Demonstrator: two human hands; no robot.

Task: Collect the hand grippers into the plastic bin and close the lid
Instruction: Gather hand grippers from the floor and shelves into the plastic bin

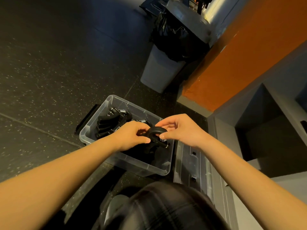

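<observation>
Two hands over clear plastic bin [93, 130] on floor, left hand [131, 136] and right hand [181, 130] both pinching one black hand gripper [153, 131] above bin, further grippers [110, 121] inside, clear lid [196, 163] lying just beside bin.

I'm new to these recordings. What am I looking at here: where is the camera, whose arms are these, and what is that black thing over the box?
No machine here: a person wears one camera on the head, and it looks down at their own work. The left hand and right hand together hold a black hand gripper above a clear plastic bin that stands on the dark speckled floor. More grippers already lie inside. The bin's clear lid lies off to its right, so the bin is open. Behind stands a grey trash can with a black bag.
</observation>
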